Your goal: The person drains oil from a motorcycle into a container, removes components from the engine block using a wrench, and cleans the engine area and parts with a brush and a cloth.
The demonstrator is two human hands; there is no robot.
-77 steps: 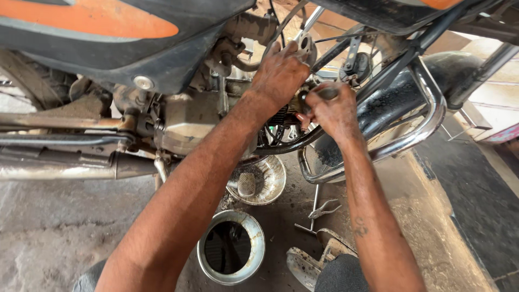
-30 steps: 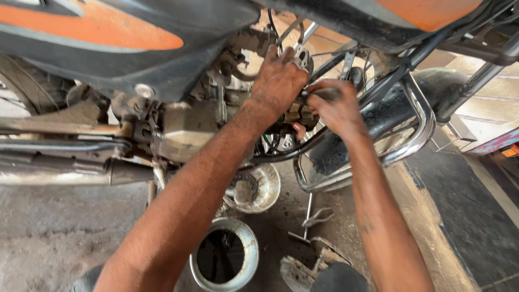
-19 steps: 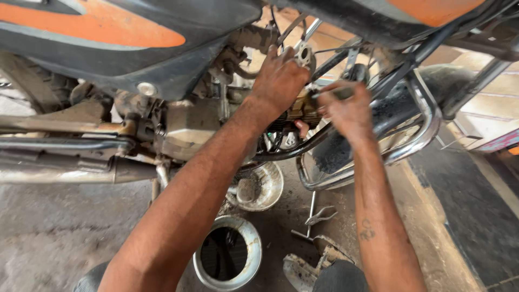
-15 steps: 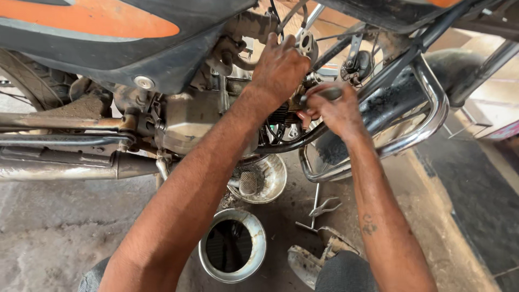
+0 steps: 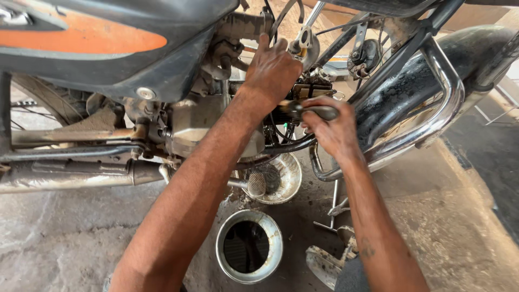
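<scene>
Right hand [image 5: 332, 132] gripped a tool handle [image 5: 319, 112] pointing nine o'clock toward the engine [image 5: 205, 121], left hand [image 5: 273, 67] braced open at eleven.

A left hand [image 5: 273, 67] presses flat against a motorcycle engine [image 5: 203, 121], just below the orange-striped tank [image 5: 81, 35]. Right of the engine, the right hand [image 5: 332, 130] grips a dark tool handle [image 5: 313, 111]. Below the engine, a metal bowl [image 5: 278, 178] and a round tin [image 5: 248, 246] sit on the floor.

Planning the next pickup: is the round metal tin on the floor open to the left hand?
Probably yes: the round metal tin lies uncovered beneath the left hand, which rests on the engine holding nothing visible.
</scene>
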